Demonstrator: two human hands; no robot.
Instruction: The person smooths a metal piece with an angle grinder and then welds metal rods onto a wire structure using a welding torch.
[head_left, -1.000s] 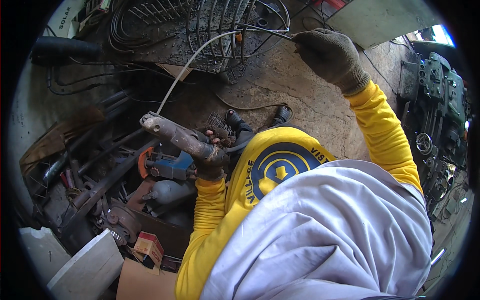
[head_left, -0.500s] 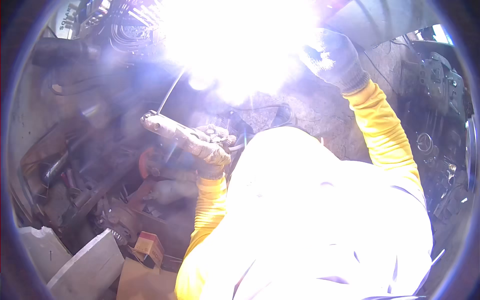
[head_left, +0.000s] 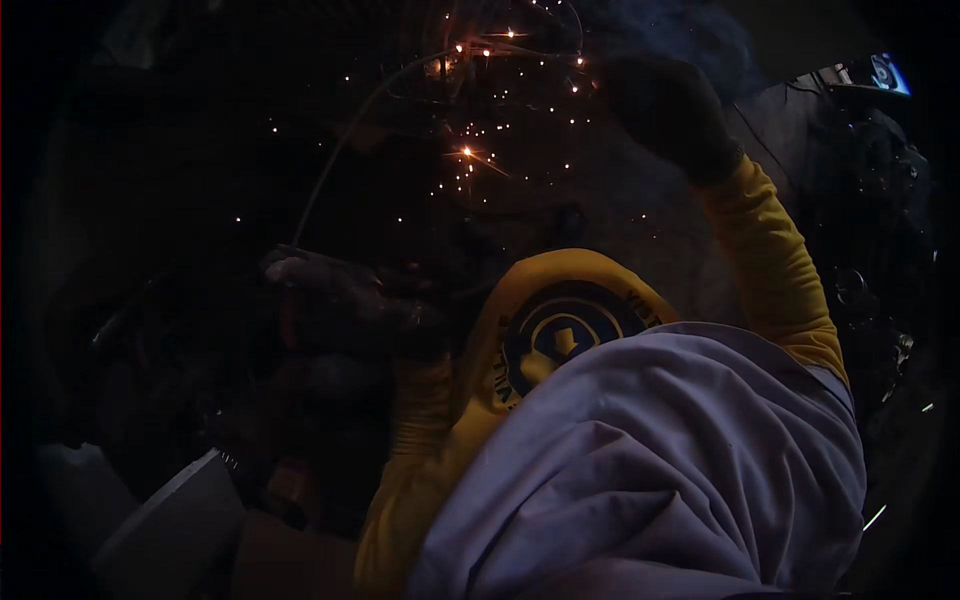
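Note:
My gloved left hand (head_left: 392, 308) is closed around a welding electrode holder (head_left: 292, 266) left of centre. From its head a thin welding rod (head_left: 343, 150) rises and curves right towards the workpiece. Orange sparks (head_left: 467, 152) scatter there and fall below it; darkness hides the workpiece's shape. On the upper right, my gloved right hand (head_left: 675, 118) reaches to the right side of the sparks. Its fingers are lost in the dark, and I cannot see whether they hold anything.
Bluish smoke (head_left: 695, 38) drifts beside my right hand. Pale broken boards (head_left: 175, 520), a small box (head_left: 290, 485) and brown cardboard (head_left: 290, 562) lie at lower left. Dark machine parts (head_left: 885, 175) line the right side.
The blinding white arc glare has gone; the picture is now dark with loose sparks. The electrode holder has shifted slightly left and down. My right hand stays in nearly the same place.

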